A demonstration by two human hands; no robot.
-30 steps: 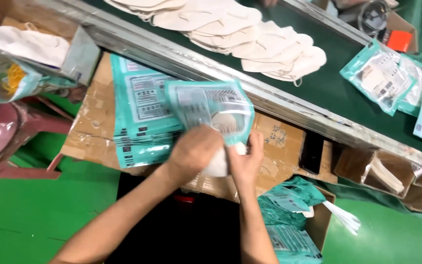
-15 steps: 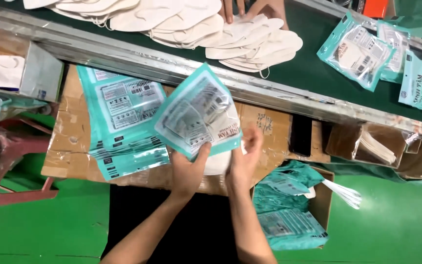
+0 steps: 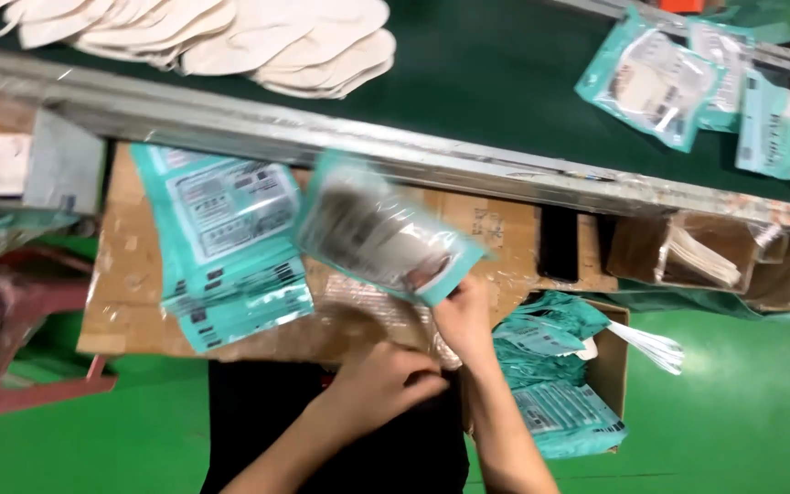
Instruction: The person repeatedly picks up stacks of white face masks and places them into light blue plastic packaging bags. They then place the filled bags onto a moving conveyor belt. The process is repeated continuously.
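Pinching a filled teal pouch [image 3: 381, 229] by its lower right corner, the right hand [image 3: 464, 316] is holding it up over the middle of the cardboard-covered worktop [image 3: 505, 229], its thumb and fingers closing on the sealed edge. The pouch is tilting, its far end pointing up and left towards the metal rail [image 3: 413, 155] of the conveyor, and it is blurring, so the contents are showing only as a pale shape behind the clear window. It is lying above and to the left of that hand, touching it only at the pinched corner.

The left hand [image 3: 386, 384] is resting lower, near the front edge of the worktop, fingers curling loosely on the crinkled clear film [image 3: 368, 306] there; whether it is gripping anything is not something I can tell.

Judging from this, a firm pinch on the seam rather than on the window is keeping the pouch from slipping, and carrying it level is what is going to stop the contents from sliding to one end.

To the left of the held pouch, a stack of flat teal pouches [image 3: 230, 247] is lying on the worktop's left half. A cardboard box of more teal packs [image 3: 550, 384] is sitting at the right front corner, just beside the right forearm. On the green belt [image 3: 486, 82] beyond the rail, pale masks [image 3: 304, 41] are overlapping at the far left and finished pouches [image 3: 651, 82] are lying at the far right.
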